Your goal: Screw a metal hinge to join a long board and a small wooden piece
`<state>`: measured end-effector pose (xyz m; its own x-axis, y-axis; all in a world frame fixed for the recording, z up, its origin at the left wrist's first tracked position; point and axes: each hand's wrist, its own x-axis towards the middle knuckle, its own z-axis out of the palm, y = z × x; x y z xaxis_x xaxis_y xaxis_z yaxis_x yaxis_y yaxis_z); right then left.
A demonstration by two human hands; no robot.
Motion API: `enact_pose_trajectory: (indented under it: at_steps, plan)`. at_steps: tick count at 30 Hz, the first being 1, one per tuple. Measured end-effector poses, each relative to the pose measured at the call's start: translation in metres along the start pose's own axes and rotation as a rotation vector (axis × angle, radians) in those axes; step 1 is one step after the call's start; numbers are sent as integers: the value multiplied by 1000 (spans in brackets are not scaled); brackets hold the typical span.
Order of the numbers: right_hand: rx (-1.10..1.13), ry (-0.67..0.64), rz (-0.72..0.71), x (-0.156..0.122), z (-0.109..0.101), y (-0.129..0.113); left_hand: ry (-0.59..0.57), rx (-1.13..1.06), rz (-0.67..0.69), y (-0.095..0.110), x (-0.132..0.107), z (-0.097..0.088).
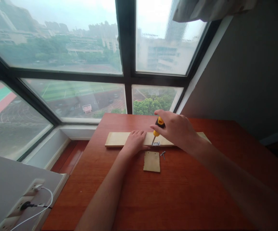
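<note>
A long pale wooden board [118, 139] lies across the table. My left hand [137, 141] rests on it with the fingers laid over its top. In my right hand [174, 126] is a screwdriver [156, 132] with a yellow and black handle, gripped from above and tilted. Its tip meets the left end of a small metal hinge [156, 143] at the board's near edge. Nearer to me lies a small thin wooden piece [151, 161] with two holes along its far edge. Beside that piece are a few loose screws [163, 155].
The reddish-brown wooden table [177, 192] reaches up to the large windows [81, 99]. At the lower left, a wall socket strip [20, 205] has a white cable [50, 195] and a black plug [26, 205] in it. A grey wall [245, 77] stands on the right.
</note>
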<state>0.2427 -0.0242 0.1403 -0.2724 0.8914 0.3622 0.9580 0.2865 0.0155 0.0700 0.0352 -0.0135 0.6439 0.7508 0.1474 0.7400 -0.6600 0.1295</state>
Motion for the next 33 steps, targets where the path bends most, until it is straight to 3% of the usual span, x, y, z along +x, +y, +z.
enact_pose_trajectory:
  at_steps: [4, 11, 20, 23, 28, 33]
  plan:
    - [-20, -10, 40, -1, -2, -6, 12, -17, 12, -1, 0, 1]
    - [289, -56, -44, 0, 0, 0, 57, 13, 30, 6, -2, 6]
    - [46, 32, -1, 2, 4, 0, 35, -43, 0, 2, 0, 6]
    - [105, 24, 8, 3, 2, 1, 30, -66, 3, 2, 2, 5]
    - [335, -26, -93, 4, 1, 6, 13, -57, 2, 2, 3, 4]
    - [130, 11, -21, 5, 1, 2, 22, -50, 13, 2, 2, 4]
